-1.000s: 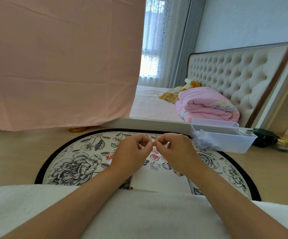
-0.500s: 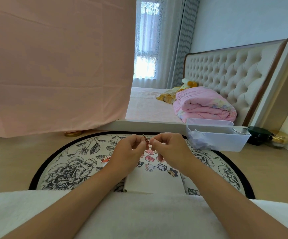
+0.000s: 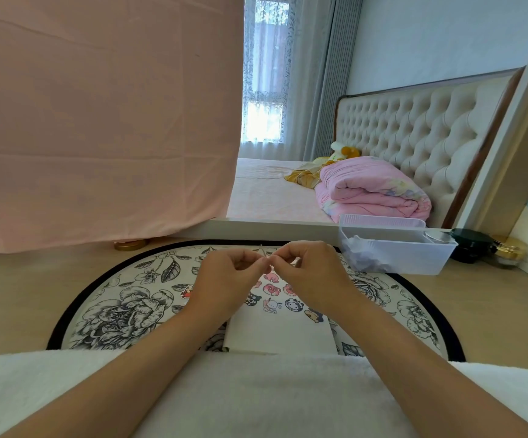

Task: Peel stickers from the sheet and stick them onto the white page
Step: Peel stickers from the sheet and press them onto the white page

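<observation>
— What are the person's hands doing?

— Both are raised just above the far end of the white page (image 3: pixel 275 331). The left hand (image 3: pixel 228 279) and the right hand (image 3: pixel 313 273) meet fingertip to fingertip, fingers curled, pinching a small sticker slip (image 3: pixel 263 251) between them. The slip is seen edge-on and pokes up as a thin sliver, so its picture cannot be made out.

— And the page?

— It lies on a round floral mat (image 3: pixel 114 311) on the floor, its near edge tucked under the white cloth (image 3: pixel 256 390) that covers the person's lap. Cartoon stickers (image 3: pixel 271 289) sit in a cluster on its far half, partly hidden by the hands. One red sticker (image 3: pixel 187 291) lies on the mat itself, just left of the left wrist.

— Anything else nearby?

— A white plastic basket (image 3: pixel 395 256) stands at the mat's far right edge, with a black jar (image 3: pixel 471 248) and a gold-lidded jar (image 3: pixel 509 251) beside it. Behind is a bed (image 3: pixel 266 197) with a folded pink quilt (image 3: pixel 373 191), and a pink sheet (image 3: pixel 98 121) hangs at the left.
</observation>
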A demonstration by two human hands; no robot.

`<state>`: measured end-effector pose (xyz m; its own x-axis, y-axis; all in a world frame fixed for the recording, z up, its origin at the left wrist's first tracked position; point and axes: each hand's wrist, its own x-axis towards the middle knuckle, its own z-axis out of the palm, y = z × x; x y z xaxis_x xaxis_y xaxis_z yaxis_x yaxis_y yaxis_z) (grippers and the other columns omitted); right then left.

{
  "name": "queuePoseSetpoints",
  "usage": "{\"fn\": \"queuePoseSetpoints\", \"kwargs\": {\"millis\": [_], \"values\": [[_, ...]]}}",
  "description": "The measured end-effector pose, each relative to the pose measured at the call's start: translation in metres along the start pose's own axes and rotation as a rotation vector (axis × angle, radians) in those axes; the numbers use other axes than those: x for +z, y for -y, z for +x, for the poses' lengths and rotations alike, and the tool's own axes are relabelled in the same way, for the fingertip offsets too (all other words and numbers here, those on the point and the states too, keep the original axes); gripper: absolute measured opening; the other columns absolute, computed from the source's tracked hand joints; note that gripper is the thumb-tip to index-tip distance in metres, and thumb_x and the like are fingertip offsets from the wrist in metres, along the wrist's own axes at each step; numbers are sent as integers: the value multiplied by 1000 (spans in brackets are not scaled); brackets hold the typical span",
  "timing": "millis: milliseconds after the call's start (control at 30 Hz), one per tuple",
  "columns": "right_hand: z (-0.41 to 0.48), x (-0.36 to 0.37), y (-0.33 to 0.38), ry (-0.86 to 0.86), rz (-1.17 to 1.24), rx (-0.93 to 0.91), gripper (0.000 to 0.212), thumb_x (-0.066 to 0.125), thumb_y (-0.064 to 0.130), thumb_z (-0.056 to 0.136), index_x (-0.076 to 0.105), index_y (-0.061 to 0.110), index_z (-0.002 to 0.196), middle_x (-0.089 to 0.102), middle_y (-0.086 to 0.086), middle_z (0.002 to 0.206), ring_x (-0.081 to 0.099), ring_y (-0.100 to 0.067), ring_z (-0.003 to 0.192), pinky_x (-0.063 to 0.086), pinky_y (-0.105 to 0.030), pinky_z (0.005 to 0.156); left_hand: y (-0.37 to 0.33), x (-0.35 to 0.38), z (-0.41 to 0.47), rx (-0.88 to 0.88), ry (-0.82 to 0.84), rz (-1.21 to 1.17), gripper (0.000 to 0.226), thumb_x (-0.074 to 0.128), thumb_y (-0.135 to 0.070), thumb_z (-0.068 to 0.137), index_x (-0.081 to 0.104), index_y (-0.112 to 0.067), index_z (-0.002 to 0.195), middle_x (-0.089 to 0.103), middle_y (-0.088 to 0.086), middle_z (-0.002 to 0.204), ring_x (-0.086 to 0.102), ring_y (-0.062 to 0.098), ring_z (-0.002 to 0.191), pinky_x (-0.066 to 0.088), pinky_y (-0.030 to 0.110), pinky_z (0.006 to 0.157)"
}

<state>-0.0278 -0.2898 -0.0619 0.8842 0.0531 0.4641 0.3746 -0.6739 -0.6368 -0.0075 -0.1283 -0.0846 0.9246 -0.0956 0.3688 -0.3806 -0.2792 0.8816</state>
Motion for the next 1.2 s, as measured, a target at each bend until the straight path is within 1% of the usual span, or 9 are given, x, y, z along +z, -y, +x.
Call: {"fn": "queuePoseSetpoints", "kwargs": {"millis": [300,433,533,633,767,867,967,1100,1200], "values": [[2,4,-5,19,126,93,18,65,25,93,72,31,78,69,11,76,58,-3,54,59,-41,64,1,0,4,41,67,58,15,64,-25,95,68,-26,80,72,-1,77,65,24,74,53,32,61],[2,0,-4,32,235,87,2,73,29,90,73,30,89,71,11,88,62,-14,55,58,-32,57,-2,0,4,34,90,28,13,65,-30,95,67,-28,82,67,-12,72,60,11,64,56,38,62],[4,-8,-4,8,301,118,4,78,26,86,78,30,85,74,8,84,63,-14,56,52,-23,53,-7,0,5,26,102,25,10,64,-32,96,66,-29,87,69,-4,83,67,20,72,60,39,64],[8,-17,-7,14,314,145,6,78,24,87,79,27,82,73,7,72,62,-11,53,50,-25,54,-15,3,7,36,109,58,10,62,-33,97,65,-30,87,68,-4,87,67,21,73,56,28,58],[11,-37,-16,-5,307,158,8,74,16,90,77,18,84,72,-1,76,58,-7,50,49,-21,54,-25,17,18,62,163,89,13,59,-25,97,64,-21,86,67,5,84,58,19,69,57,39,63],[13,-60,-32,-71,215,207,9,71,19,93,74,19,84,68,4,74,57,-5,48,43,-14,48,-29,33,29,38,218,147,13,54,-24,98,60,-20,87,67,17,86,52,19,65,49,35,57],[18,-81,-59,-216,23,234,11,69,29,93,72,28,82,68,11,74,63,-9,62,51,-26,60,-31,52,39,-7,266,155,14,51,-24,99,57,-18,88,68,20,93,49,19,63,44,33,53],[23,-103,-87,-397,-273,243,10,69,31,92,78,26,92,75,9,84,67,-15,80,50,-28,65,-29,72,46,-60,294,117,14,48,-18,96,58,-15,87,69,12,88,51,22,68,43,36,58],[27,-109,-101,-408,-385,290,13,69,30,91,78,27,100,76,7,91,68,-17,86,47,-27,65,-27,83,46,-109,321,123,19,46,-16,96,58,-17,82,70,3,81,52,22,67,43,35,56]]}}
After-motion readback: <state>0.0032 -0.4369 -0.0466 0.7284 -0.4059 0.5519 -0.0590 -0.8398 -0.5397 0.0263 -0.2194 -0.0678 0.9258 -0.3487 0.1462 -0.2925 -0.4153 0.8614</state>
